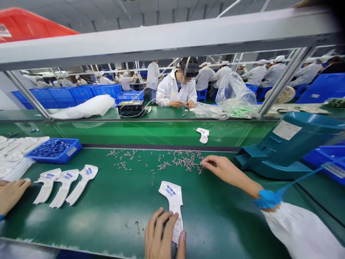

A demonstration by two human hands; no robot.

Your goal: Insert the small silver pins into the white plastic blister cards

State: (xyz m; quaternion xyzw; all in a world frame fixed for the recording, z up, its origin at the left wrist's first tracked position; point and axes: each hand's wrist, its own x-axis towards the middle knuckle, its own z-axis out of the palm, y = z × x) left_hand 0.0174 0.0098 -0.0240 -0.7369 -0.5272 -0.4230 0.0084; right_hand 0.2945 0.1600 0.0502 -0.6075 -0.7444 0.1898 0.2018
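Observation:
My left hand (pixel 164 235) lies over the lower end of a white plastic handle shell (pixel 175 201), its fingers on the left side and its thumb on the right. Blue pieces sit in the shell's wide upper end. Farther forward, my right hand (pixel 222 168) pinches thumb and forefinger together at the right edge of a scatter of tiny grey metal parts (pixel 188 160); what is between the fingertips is too small to make out. A blue strap (pixel 268 199) circles my right wrist.
Three similar shells (pixel 64 185) lie to the left, beside another person's hand (pixel 13 194). Behind them stands a blue bin (pixel 72 145) of small blue pieces. A teal machine (pixel 285 144) is at right. One shell (pixel 202 135) lies on the green strip beyond; a co-worker (pixel 176 88) sits opposite.

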